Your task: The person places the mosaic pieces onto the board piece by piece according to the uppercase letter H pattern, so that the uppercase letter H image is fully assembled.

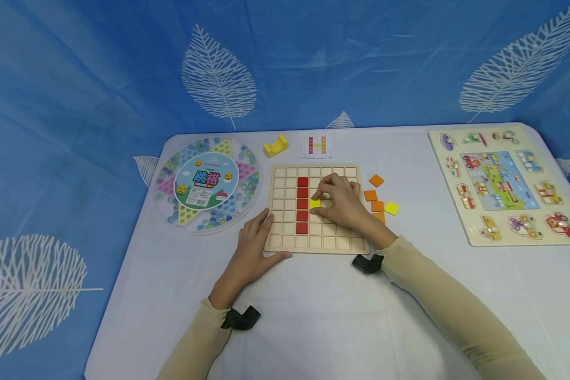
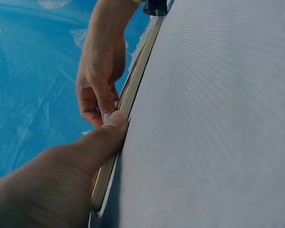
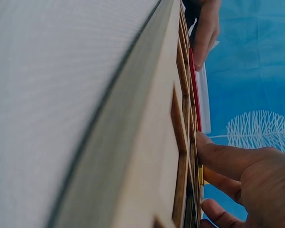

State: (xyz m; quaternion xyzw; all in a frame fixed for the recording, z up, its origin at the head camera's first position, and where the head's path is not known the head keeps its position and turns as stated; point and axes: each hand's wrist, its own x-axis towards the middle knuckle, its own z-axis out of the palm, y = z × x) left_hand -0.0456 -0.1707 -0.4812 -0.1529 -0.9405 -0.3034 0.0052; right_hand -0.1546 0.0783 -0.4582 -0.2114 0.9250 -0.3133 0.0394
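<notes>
A wooden grid board (image 1: 330, 250) lies on the white table, with a column of several red square tiles (image 1: 302, 215) set in its cells. Just right of that column, my right hand (image 1: 340, 203) pinches a yellow square tile (image 1: 315, 203) between thumb and fingers, at a cell of the board. My left hand (image 1: 253, 254) rests at the board's lower left corner, its fingers along the left side and its thumb against the front edge. In the right wrist view the yellow tile (image 3: 201, 175) is mostly hidden by the fingers.
Several orange tiles (image 1: 377, 206) and one yellow tile (image 1: 391, 208) lie right of the board. Behind it are a pattern card (image 1: 316, 153) and a yellow stand (image 1: 276, 148). A round Chinese checkers set (image 1: 206, 182) lies left, a picture puzzle board (image 1: 475, 232) right.
</notes>
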